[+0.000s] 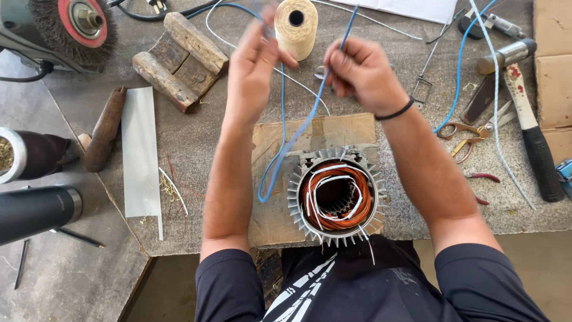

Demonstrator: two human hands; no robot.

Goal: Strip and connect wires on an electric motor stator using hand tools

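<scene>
Both hands, left hand (253, 65) and right hand (360, 71), pinch a blue wire (298, 128) whose loop hangs between them above the finned motor stator (333, 197), which holds copper windings (316, 206)

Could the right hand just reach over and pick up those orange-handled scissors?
Probably yes, once freed: the scissors lie uncovered on the bench right of the right hand, nothing between except a loose blue wire. But its fingers now pinch the blue wire.

Thin blue insulated wire (298, 128), doubled into a long loop, hangs slack from two raised ends, one pinched in each hand; its bend dangles low just left of the finned grey metal motor stator (335, 195) with copper windings, upright on cardboard.
</scene>
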